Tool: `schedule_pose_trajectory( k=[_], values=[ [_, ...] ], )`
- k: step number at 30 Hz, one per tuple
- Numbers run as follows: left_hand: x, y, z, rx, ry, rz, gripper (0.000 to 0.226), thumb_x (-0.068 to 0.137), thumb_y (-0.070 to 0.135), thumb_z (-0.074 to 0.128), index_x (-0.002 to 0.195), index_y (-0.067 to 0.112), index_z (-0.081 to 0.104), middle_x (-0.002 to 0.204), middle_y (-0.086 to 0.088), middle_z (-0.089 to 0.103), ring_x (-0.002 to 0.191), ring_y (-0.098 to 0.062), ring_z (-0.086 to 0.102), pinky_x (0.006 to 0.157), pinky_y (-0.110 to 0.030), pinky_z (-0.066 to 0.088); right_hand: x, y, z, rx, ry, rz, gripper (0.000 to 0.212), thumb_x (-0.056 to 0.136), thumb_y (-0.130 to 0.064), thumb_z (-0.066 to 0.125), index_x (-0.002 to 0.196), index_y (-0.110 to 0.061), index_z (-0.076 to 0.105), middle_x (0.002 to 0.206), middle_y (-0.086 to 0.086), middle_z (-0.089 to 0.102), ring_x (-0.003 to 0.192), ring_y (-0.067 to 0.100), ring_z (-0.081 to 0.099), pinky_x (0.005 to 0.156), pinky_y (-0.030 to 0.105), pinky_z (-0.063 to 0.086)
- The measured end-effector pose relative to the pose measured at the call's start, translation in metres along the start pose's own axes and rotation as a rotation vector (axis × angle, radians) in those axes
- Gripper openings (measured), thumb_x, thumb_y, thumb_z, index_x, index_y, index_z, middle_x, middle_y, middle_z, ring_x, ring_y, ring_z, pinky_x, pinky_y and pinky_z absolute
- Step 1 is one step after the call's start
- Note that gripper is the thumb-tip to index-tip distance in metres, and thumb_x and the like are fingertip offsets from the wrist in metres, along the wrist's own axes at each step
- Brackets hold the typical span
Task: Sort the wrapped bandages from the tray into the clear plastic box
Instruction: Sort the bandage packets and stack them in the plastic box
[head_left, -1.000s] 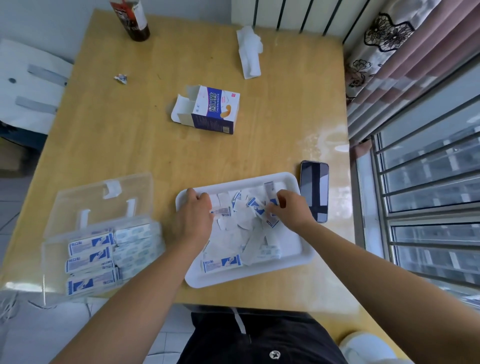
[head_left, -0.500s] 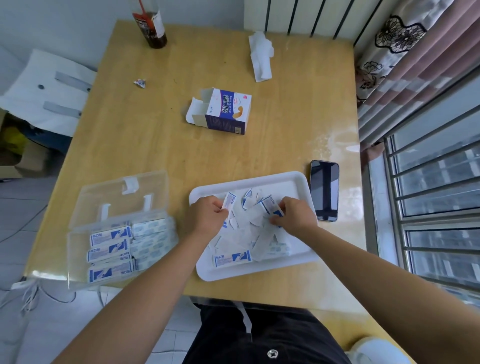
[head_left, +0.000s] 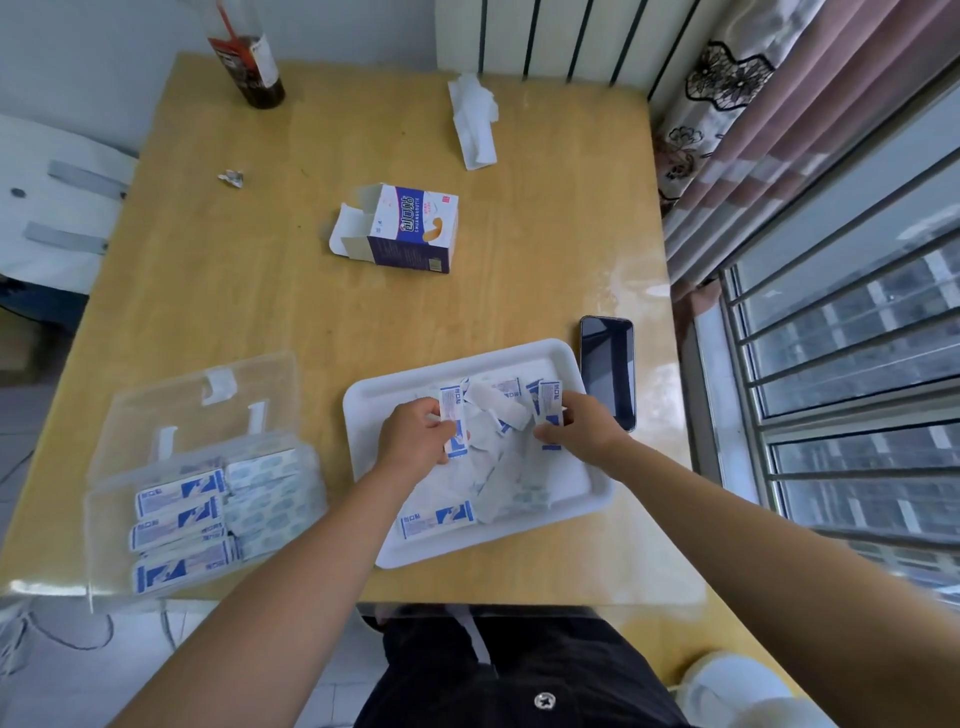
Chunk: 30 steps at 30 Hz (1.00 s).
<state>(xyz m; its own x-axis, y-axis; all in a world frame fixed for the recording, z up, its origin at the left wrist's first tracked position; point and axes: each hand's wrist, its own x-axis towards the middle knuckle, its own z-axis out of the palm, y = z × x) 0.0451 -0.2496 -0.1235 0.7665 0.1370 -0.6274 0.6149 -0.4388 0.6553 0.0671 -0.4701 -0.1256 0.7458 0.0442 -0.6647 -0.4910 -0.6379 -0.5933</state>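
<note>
A wrapped bandage (head_left: 453, 415) is pinched upright by the left hand (head_left: 415, 441) over the tray (head_left: 597, 499); a second bandage (head_left: 549, 402) — perhaps two — is gripped by the right hand (head_left: 582, 428). Loose bandages (head_left: 436, 519) are heaped in the tray — the clear plastic box (head_left: 104, 545) is set to its left.

Home room, floral curtain (head_left: 737, 130), radiator (head_left: 545, 41), barred window (head_left: 852, 364), wooden table (head_left: 363, 312)

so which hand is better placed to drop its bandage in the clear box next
The left hand: it holds a wrapped bandage and sits nearer the clear box; the right hand is farther.
</note>
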Motion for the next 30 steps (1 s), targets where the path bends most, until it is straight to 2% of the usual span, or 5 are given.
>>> schedule_pose_trajectory(
  k=[4, 7, 14, 24, 30],
  values=[
    [-0.001, 0.009, 0.006, -0.097, -0.004, -0.092, 0.024, 0.091, 0.012, 0.053, 0.067, 0.011, 0.048, 0.065, -0.009, 0.063, 0.05, -0.023, 0.062, 0.067, -0.036, 0.051, -0.001, 0.001, -0.004, 0.07, 0.153, -0.021, 0.022, 0.087, -0.016, 0.065, 0.093, 0.004, 0.059, 0.074, 0.007, 0.059, 0.061, 0.012, 0.053, 0.055, 0.019, 0.042],
    [-0.003, 0.014, 0.007, -0.088, -0.003, -0.104, 0.029, 0.093, 0.013, 0.052, 0.064, 0.014, 0.046, 0.06, -0.007, 0.059, 0.051, -0.023, 0.061, 0.065, -0.033, 0.047, 0.0, 0.0, -0.005, 0.176, 0.214, -0.05, 0.037, 0.082, -0.024, 0.072, 0.099, 0.007, 0.06, 0.08, 0.019, 0.061, 0.066, 0.018, 0.051, 0.064, 0.031, 0.044],
    [-0.011, 0.022, 0.013, -0.234, -0.087, -0.066, 0.028, 0.093, 0.009, 0.052, 0.065, 0.006, 0.052, 0.068, -0.011, 0.062, 0.058, -0.026, 0.063, 0.076, -0.04, 0.056, -0.011, -0.038, 0.011, 0.195, -0.235, -0.06, 0.02, 0.08, -0.018, 0.076, 0.097, -0.007, 0.07, 0.081, 0.005, 0.065, 0.065, 0.014, 0.048, 0.053, 0.019, 0.033],
    [-0.016, 0.019, 0.012, -0.307, -0.132, 0.002, 0.022, 0.089, 0.018, 0.066, 0.1, 0.0, 0.069, 0.088, -0.016, 0.072, 0.069, -0.027, 0.067, 0.078, -0.042, 0.059, -0.002, -0.044, 0.034, 0.015, -0.183, -0.117, 0.058, 0.07, -0.018, 0.084, 0.117, -0.015, 0.049, 0.1, 0.005, 0.068, 0.091, 0.022, 0.066, 0.085, 0.042, 0.056],
    [-0.01, 0.017, 0.008, -0.274, -0.063, -0.04, 0.018, 0.09, 0.017, 0.063, 0.092, 0.0, 0.07, 0.083, -0.016, 0.072, 0.058, -0.023, 0.063, 0.08, -0.044, 0.056, -0.007, -0.043, 0.026, 0.072, -0.149, -0.173, 0.042, 0.074, -0.019, 0.082, 0.103, -0.013, 0.052, 0.095, 0.006, 0.068, 0.076, 0.016, 0.062, 0.065, 0.027, 0.05]
  ],
)
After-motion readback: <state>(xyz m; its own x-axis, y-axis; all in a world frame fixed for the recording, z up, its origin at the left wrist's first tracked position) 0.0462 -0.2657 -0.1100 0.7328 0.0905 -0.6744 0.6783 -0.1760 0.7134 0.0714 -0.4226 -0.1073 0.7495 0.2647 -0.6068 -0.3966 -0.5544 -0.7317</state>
